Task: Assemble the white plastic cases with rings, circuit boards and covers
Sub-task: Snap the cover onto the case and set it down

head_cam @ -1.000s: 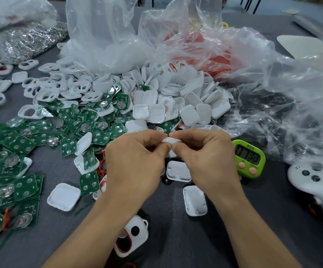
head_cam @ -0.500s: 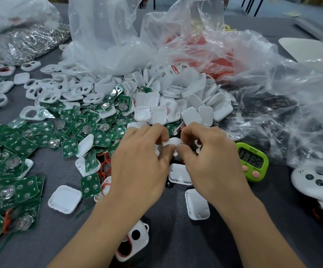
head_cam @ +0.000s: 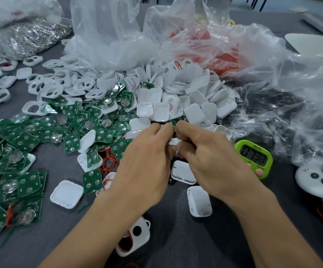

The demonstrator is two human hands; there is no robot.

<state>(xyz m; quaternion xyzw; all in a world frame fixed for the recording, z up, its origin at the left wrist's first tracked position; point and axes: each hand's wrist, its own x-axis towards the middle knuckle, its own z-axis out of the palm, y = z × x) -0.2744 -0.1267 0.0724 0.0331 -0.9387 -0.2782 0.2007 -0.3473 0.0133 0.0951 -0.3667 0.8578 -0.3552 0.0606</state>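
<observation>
Left hand (head_cam: pixel 147 161) and right hand (head_cam: pixel 209 161) pinch one white case (head_cam: pixel 174 141) at centre frame; one finished case (head_cam: pixel 135 236) lies at bottom centre, while heaps of circuit boards (head_cam: pixel 40 136) and covers (head_cam: pixel 185 101) wait.

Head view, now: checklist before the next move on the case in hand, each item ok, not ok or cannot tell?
1. Grip: left hand and right hand both pinch the white case piece: ok.
2. Piece fully snapped together: cannot tell, hands hide it.
3. By the right wrist, a spare white cover lies ready: ok.
4. On the left, green circuit boards within reach: ok.
5. The green timer display is in view: ok.
</observation>
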